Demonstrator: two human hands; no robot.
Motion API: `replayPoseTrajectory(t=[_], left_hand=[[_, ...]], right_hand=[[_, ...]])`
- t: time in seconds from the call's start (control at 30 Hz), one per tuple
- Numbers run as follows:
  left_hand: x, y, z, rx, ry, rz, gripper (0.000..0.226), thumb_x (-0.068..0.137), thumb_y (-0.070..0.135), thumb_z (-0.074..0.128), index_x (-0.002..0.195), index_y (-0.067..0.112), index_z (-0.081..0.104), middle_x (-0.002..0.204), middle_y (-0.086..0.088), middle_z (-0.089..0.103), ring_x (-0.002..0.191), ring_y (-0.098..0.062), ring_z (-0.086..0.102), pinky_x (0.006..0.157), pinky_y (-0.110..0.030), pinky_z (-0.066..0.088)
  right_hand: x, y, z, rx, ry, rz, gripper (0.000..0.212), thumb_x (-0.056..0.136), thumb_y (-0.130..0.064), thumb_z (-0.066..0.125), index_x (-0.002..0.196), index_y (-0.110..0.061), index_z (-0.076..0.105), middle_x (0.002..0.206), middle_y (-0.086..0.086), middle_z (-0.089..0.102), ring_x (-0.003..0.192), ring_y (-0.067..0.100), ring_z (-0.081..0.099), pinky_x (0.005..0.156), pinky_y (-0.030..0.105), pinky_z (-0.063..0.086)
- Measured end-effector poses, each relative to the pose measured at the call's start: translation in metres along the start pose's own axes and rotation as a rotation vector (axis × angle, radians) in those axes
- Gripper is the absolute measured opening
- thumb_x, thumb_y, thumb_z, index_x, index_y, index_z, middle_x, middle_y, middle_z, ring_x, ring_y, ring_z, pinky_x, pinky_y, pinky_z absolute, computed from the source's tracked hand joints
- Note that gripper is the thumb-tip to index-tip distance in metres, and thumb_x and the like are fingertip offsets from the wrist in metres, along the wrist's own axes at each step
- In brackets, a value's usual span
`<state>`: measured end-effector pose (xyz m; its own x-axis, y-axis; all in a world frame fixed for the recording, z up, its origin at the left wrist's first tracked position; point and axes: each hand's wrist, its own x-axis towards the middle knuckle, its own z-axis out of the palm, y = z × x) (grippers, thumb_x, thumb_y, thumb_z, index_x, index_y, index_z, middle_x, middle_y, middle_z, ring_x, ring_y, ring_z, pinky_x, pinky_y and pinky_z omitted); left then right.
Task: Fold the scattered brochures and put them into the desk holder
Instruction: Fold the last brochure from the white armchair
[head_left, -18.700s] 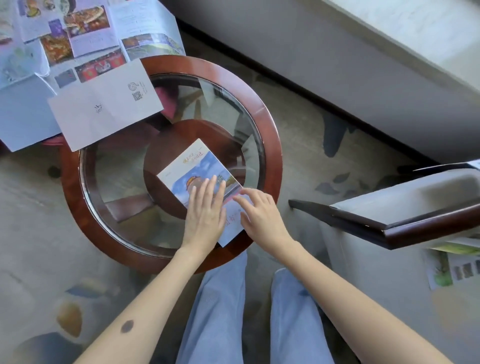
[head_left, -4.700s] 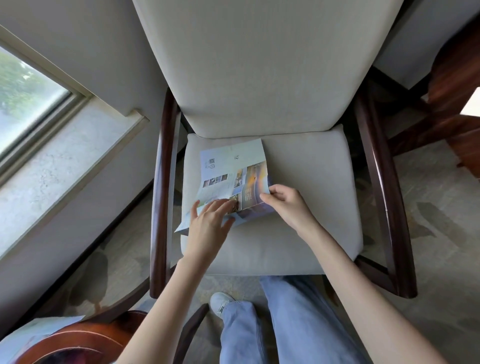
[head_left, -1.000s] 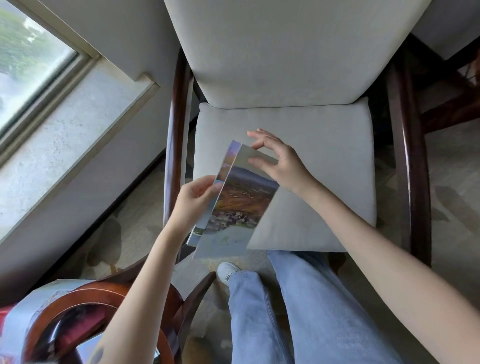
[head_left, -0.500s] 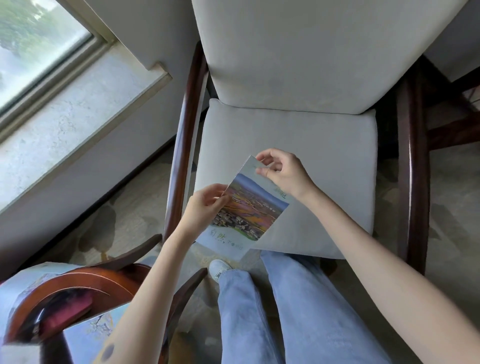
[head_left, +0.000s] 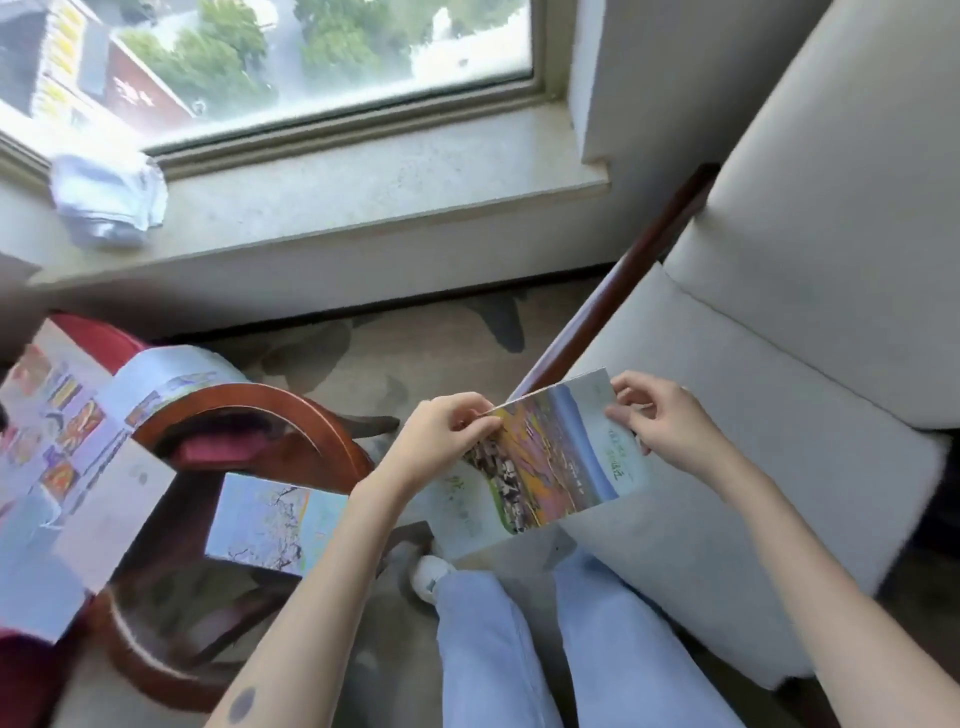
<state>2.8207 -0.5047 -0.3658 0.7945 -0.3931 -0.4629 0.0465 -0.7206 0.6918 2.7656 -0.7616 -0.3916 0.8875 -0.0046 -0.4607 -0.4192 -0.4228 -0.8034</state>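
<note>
Spanning the gap between both hands, folded brochure (head_left: 550, 467), landscape cover up, is held clear of the chair seat (head_left: 779, 415); left hand (head_left: 447, 441) is pinched on its left edge, right hand (head_left: 665, 431) on the opposite top corner, fingers curled, presumably so the creases are kept flat for carrying; second folded brochure (head_left: 275, 519) is laid on the round table (head_left: 311, 421) left of the left hand; unfolded sheets (head_left: 62, 467) are spread further left; desk holder is not seen.
</note>
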Motion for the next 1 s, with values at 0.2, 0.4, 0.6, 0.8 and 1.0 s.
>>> replayPoseTrajectory(t=[0.2,0.4,0.6,0.8,1.0], left_hand=[[-0.079,-0.120,-0.066,-0.153,0.276,-0.207,0.007,0.084,0.022,0.068,0.079,0.019,0.070,0.077,0.009,0.068,0.070,0.009,0.058,0.063,-0.006,0.041],[-0.149,-0.236,-0.096,-0.635,0.604,-0.488,0.009,0.086,0.018,0.065,0.095,0.021,0.065,0.098,-0.001,0.067,0.087,-0.013,0.061,0.068,-0.024,0.047],[-0.192,-0.323,-0.095,-0.994,0.650,-0.736,0.031,0.094,0.013,0.053,0.121,-0.002,0.053,0.105,-0.019,0.065,0.062,-0.005,0.066,0.059,-0.019,0.057],[-0.192,-0.380,-0.108,-0.552,0.679,-0.769,0.012,0.087,0.012,0.059,0.095,0.015,0.068,0.080,-0.008,0.069,0.060,-0.015,0.064,0.075,-0.029,0.053],[-0.160,-0.400,-0.102,-0.378,0.591,-0.774,0.020,0.085,0.015,0.061,0.103,0.011,0.068,0.083,-0.004,0.068,0.078,-0.022,0.064,0.078,-0.033,0.051]], right_hand=[[0.026,-0.049,0.099,-0.045,-0.081,-0.033,0.013,0.088,-0.019,0.062,0.083,-0.030,0.057,0.078,-0.008,0.062,0.073,0.011,0.062,0.045,0.014,0.042],[0.045,-0.090,0.232,-0.133,-0.202,-0.016,0.007,0.087,-0.018,0.060,0.082,-0.022,0.058,0.080,-0.004,0.067,0.078,0.020,0.064,0.066,0.039,0.052],[0.051,-0.100,0.346,-0.011,-0.113,0.092,0.006,0.090,-0.006,0.055,0.086,-0.010,0.054,0.084,0.009,0.064,0.066,0.015,0.061,0.040,0.015,0.046],[0.027,-0.071,0.415,-0.090,-0.129,0.267,0.008,0.086,-0.009,0.058,0.082,-0.002,0.059,0.073,0.006,0.065,0.065,0.017,0.060,0.052,0.018,0.050],[0.020,-0.048,0.427,-0.171,-0.144,0.423,0.014,0.086,-0.015,0.060,0.077,-0.005,0.060,0.078,0.006,0.069,0.079,0.023,0.066,0.077,0.044,0.056]])
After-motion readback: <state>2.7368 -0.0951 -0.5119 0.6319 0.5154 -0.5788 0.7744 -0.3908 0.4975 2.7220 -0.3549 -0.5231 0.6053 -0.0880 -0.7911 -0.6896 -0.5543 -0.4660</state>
